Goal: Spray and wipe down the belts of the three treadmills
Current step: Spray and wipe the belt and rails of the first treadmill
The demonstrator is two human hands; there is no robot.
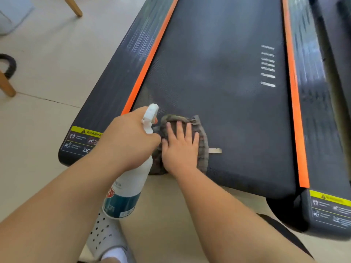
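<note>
A black treadmill belt [224, 76] with orange side stripes fills the middle of the view. My left hand [131, 137] grips the neck of a white spray bottle [127, 190] with a teal label, held just off the belt's near left corner. My right hand [180, 149] lies flat with straight fingers on a grey-brown cloth [203, 147], pressing it onto the near end of the belt. A paler hazy patch shows on the belt farther up.
A second treadmill's edge [334, 44] runs along the far right. Wooden chair legs [73, 6] stand on the tiled floor [47, 54] at left. A white perforated shoe [106, 238] is below the bottle. Warning stickers [83, 139] mark the deck's near corners.
</note>
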